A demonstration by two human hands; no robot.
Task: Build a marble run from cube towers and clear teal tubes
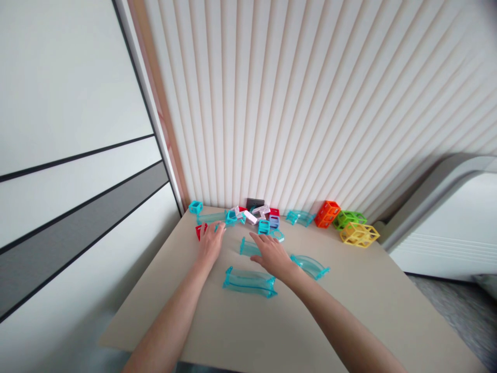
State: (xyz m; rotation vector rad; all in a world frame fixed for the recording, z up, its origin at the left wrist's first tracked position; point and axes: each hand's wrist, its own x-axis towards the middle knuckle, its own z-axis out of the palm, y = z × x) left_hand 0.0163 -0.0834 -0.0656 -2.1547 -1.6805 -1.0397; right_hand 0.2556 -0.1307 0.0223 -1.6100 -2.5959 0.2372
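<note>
My left hand (212, 242) is at the far left of the table, its fingers stretched forward beside a red frame tile (199, 231). Its fingertips partly cover a bit of teal plastic; whether they touch it I cannot tell. My right hand (271, 253) hovers around the middle with thumb and fingers apart, partly hiding a clear teal tube piece (247, 247). Nearer to me lies a longer teal tube piece (249, 282). A curved teal tube piece (310, 266) rests just right of my right wrist.
Along the pleated blind (248, 103) lie several teal, pink, red and purple pieces, a dark box (255, 203) and another teal tube (300, 217). Orange (327, 214), green (349, 219) and yellow (359, 235) frame blocks stand at the back right. A white cabinet (77, 233) borders the left.
</note>
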